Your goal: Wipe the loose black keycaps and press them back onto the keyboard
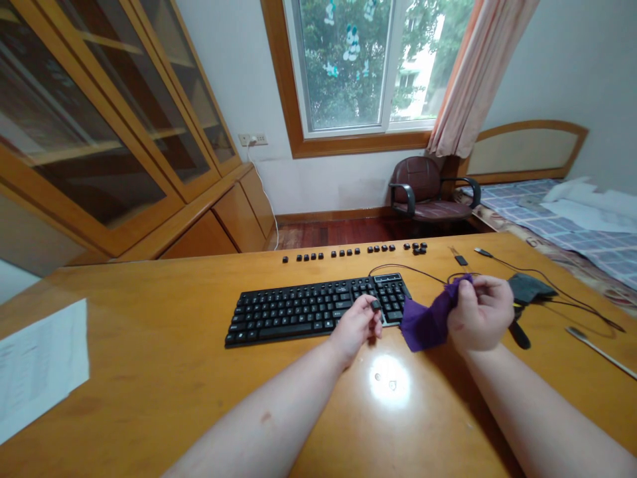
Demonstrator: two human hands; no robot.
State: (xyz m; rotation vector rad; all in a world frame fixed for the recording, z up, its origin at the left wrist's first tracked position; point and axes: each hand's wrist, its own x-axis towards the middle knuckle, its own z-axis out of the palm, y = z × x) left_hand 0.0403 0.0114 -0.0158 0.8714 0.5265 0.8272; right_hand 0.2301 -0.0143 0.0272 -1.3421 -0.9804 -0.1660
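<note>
A small black keycap (pixel 375 305) is pinched between the fingertips of my left hand (pixel 354 326), over the lower right part of a black keyboard (pixel 288 312). My right hand (pixel 482 312) is closed around a purple cloth (pixel 426 325), whose loose end hangs to the left, near the keyboard's number pad. Along the far side of the desk, several more black keycaps (pixel 348 252) stand in a row, in small groups. The top row of the keyboard shows small stubs without caps.
The wooden desk (pixel 149 372) carries papers (pixel 44 365) at the left. To the right lie a dark pouch (pixel 531 288), a USB cable (pixel 512 265), a small black piece (pixel 461 260) and a thin brush-like stick (pixel 600 352). An armchair (pixel 423 186) stands beyond the desk.
</note>
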